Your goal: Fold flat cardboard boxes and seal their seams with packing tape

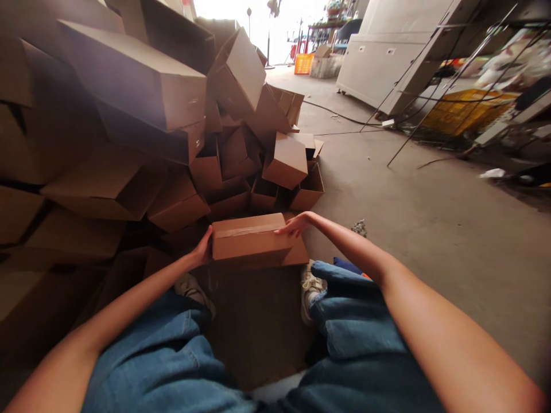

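A taped brown cardboard box (249, 241) lies flat in front of me, with a strip of clear tape (243, 230) along its top. My left hand (202, 248) grips its left end. My right hand (297, 225) rests over the far right corner, fingers curled onto the top. Beneath the box sits another piece of cardboard (298, 252), mostly hidden. My knees in blue denim (353, 310) and a white sneaker (310, 292) show below it.
A tall, leaning heap of brown cardboard boxes (129, 86) fills the left and front. Concrete floor (430, 201) spreads to the right, crossed by a black cable (340, 115). Further right are a white cabinet (387, 51), a yellow crate (465, 112) and metal rods (430, 86).
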{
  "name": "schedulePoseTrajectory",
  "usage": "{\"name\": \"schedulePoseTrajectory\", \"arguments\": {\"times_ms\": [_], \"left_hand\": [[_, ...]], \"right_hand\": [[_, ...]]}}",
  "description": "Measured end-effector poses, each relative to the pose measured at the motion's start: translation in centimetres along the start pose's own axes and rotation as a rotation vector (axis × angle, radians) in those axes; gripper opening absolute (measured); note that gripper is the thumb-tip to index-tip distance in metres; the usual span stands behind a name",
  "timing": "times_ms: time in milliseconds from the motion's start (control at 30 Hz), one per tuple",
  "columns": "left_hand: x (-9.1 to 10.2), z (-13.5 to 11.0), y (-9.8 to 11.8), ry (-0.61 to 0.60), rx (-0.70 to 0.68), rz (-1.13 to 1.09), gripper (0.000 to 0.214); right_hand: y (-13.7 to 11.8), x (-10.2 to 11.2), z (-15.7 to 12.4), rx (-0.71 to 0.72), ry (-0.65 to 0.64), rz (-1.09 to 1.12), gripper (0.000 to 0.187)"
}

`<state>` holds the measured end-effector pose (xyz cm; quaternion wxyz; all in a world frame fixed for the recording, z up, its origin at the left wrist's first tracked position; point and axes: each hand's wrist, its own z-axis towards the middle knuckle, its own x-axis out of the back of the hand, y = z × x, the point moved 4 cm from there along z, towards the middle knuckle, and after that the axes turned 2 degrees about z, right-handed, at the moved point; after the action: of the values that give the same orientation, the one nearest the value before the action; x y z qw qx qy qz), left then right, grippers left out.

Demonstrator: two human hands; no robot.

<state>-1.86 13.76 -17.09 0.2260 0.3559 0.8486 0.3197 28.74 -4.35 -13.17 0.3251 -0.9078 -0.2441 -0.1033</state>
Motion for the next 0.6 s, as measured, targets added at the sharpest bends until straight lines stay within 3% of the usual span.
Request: {"name": "schedulePoseTrajectory", "arguments": {"times_ms": [233,433,600], "left_hand": [[2.3,-1.5,2.3,0.182,-0.17,-0.113,0.089],[3.4,-2.3,4.0,0.264,-0.287,-0.159,0.077],[2.4,-2.2,3.0,0.298,-0.218,0.051,0.067]], "right_hand": [[-1.9,0.8,-1.8,0.144,-0.269,0.376,0.107],[-2.6,3.1,-2.3,0.2,-0.101,0.557,0.105],[-3.2,0.9,-2.3,0.152,-0.085,0.37,0.107]]}}
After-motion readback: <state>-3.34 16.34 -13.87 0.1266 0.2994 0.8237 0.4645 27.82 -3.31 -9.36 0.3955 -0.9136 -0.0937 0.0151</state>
